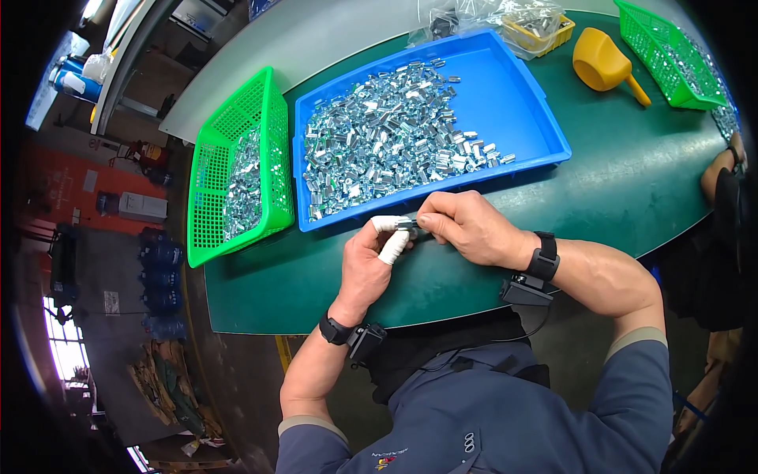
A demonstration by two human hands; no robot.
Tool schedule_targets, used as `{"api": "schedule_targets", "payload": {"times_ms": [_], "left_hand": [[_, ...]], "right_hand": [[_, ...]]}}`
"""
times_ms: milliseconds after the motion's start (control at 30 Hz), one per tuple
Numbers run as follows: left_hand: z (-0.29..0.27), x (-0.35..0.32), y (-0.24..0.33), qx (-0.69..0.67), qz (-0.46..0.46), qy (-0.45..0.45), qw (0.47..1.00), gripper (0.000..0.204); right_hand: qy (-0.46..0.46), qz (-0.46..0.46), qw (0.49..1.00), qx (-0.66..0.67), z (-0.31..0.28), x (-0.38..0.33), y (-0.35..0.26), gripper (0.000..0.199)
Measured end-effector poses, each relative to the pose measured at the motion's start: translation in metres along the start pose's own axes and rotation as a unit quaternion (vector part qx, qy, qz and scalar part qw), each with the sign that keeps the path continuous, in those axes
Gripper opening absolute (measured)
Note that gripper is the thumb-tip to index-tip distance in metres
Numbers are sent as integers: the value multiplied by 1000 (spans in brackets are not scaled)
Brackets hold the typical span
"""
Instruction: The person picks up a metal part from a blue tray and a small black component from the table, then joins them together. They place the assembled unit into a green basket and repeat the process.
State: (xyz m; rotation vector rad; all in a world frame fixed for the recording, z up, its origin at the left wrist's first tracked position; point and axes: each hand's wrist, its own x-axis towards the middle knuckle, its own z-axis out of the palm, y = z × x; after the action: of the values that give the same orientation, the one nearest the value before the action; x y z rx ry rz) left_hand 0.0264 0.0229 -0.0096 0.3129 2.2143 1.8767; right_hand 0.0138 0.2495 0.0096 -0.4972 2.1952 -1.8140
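Observation:
My left hand (366,261), with white tape wrapped round its thumb and forefinger, pinches a small silver metal piece (405,224) that looks like a long hex nut. Close against it on the right, my right hand (478,231) is closed, thumb and forefinger pressed together at the end of that piece. What lies between those right fingertips is too small to make out. Both hands are just in front of the near edge of a blue tray (505,87). A heap of similar shiny metal pieces (387,138) covers its left and middle.
Left of the tray stands a green basket (278,158) with more metal pieces. Behind are a yellow basket (562,35) and plastic bags (478,12). A yellow scoop (602,62) and another green basket (643,39) lie right on the green table (616,174). Another person's hand (717,170) shows at far right.

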Motion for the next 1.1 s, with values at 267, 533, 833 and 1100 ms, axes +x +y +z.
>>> {"api": "schedule_targets", "payload": {"times_ms": [267, 533, 833, 1100], "left_hand": [[4, -2, 3, -20, 8, 25, 999, 18], [4, -2, 5, 11, 7, 23, 1000, 14], [1, -2, 3, 6, -2, 20, 1000, 13], [2, -2, 2, -7, 1, 25, 1000, 14]], "right_hand": [[14, -33, 999, -32, 2, -1, 3, 22], [-5, -36, 999, -32, 2, -2, 3, 20], [0, -52, 998, -26, 3, -3, 0, 18], [-35, 0, 999, 5, 0, -2, 1, 20]]}}
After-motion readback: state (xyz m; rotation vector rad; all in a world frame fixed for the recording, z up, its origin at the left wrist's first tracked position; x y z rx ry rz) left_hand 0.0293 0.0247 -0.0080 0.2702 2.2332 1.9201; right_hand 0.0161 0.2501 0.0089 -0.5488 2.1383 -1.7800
